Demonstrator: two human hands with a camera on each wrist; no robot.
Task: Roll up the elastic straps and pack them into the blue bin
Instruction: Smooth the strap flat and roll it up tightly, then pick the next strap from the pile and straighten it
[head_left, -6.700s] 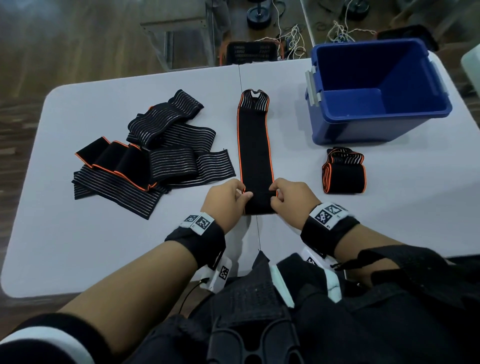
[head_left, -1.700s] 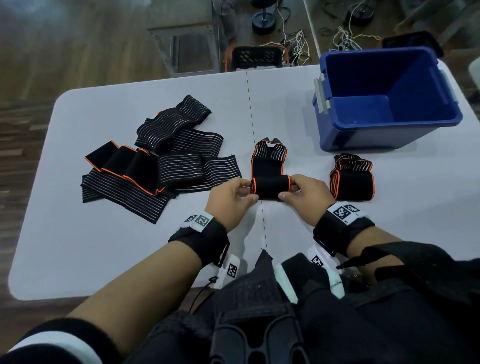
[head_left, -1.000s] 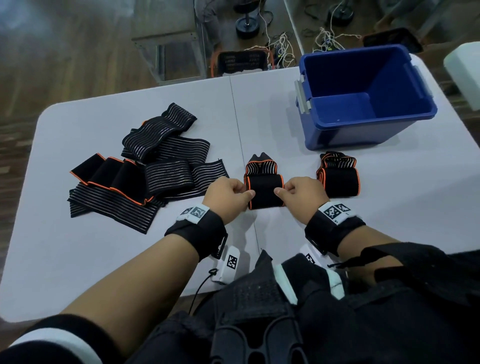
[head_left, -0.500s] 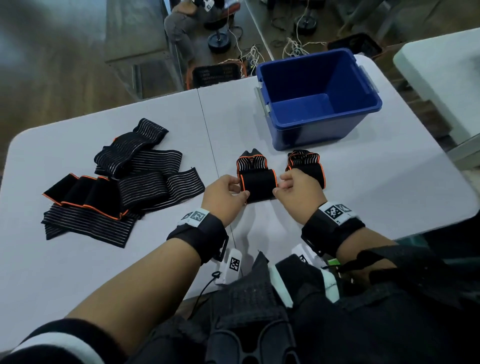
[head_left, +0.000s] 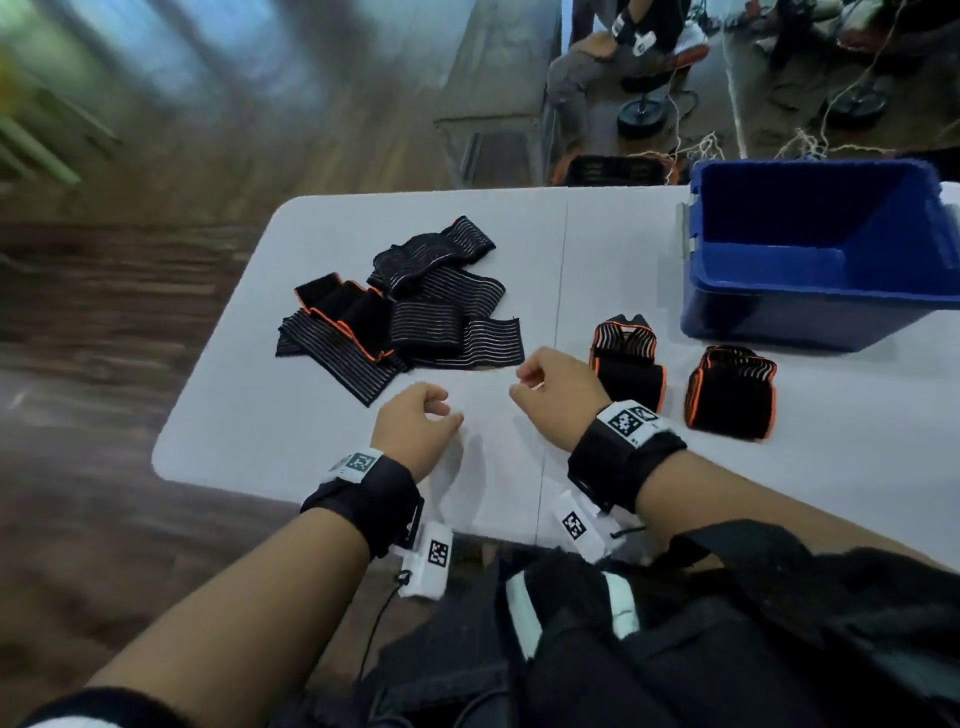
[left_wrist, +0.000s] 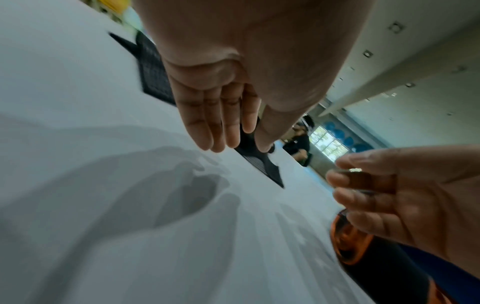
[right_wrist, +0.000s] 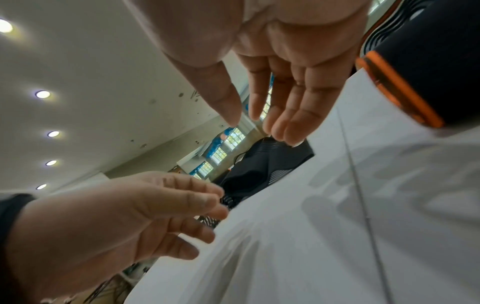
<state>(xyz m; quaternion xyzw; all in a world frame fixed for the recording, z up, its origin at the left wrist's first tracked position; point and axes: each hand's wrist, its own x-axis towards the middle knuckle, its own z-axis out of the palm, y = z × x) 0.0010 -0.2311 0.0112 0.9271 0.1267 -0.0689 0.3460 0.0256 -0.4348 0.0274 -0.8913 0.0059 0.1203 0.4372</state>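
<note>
Two rolled straps w/ orange edging lie on the white counter (head_left: 291, 415), right of centre in the head view: the left roll (head_left: 631, 371) just behind the right hand (head_left: 558, 397), the right roll (head_left: 730, 392) beside it, a small gap between them. Both sit just below the blue bin (head_left: 810, 317), which stands upper right, partly cut by the frame edge; what shows of its interior holds nothing. Unrolled straps (head_left: 410, 317), black, some w/ pale stripes, some orange-edged, form an overlapping pile left of centre, above the left hand (head_left: 415, 426).

Both hands hover over bare counter at mid-frame, apart from each other, holding nothing. Left hand: fingers loosely curled, thumb near the fingertips (left wrist view (left_wrist: 228, 98)). Right hand: fingers relaxed, slightly bent, thumb apart from them (right wrist view (right_wrist: 280, 67)); the left roll's orange edge (right_wrist: 400, 90) shows at that frame's upper right, near but not touching the hand.

Each wrist carries a black band w/ a white coded tag.
</note>
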